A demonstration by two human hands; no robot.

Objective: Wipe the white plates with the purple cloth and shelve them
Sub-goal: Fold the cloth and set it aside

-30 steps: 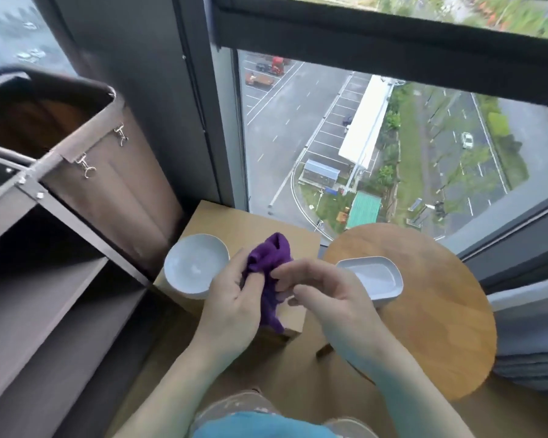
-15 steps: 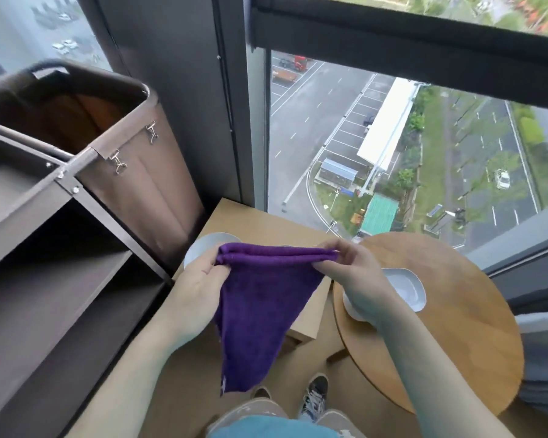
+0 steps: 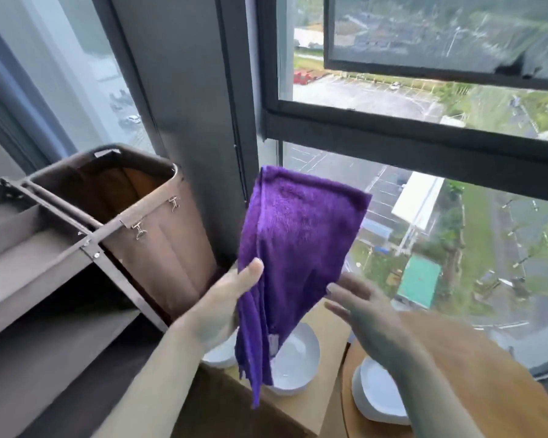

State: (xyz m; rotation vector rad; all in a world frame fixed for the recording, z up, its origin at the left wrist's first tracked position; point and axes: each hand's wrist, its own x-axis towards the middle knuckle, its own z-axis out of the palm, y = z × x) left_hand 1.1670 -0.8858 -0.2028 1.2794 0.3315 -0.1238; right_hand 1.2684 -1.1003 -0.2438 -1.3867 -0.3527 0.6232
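Observation:
The purple cloth [image 3: 301, 241] stands flipped up in front of the window, its lower end trailing down. My left hand [image 3: 222, 305] pinches its lower left side, thumb on top. My right hand [image 3: 367, 314] is just right of the cloth with straight fingers and holds nothing. Below the cloth a round white plate [image 3: 298, 358] sits on a light wooden box [image 3: 329, 390], partly hidden by the cloth and my left hand. An oval white plate [image 3: 377, 396] lies on the round wooden table [image 3: 475, 374], behind my right forearm.
A dark shelf cart [image 3: 29, 248] with open shelves stands at the left. A brown fabric hamper [image 3: 159, 235] hangs on its right end, next to the box. A tall window with a dark frame [image 3: 393, 143] is straight ahead.
The cloth, stretched between both hands and hanging down, has swung upward. My right hand has let go of it. The view has tilted up.

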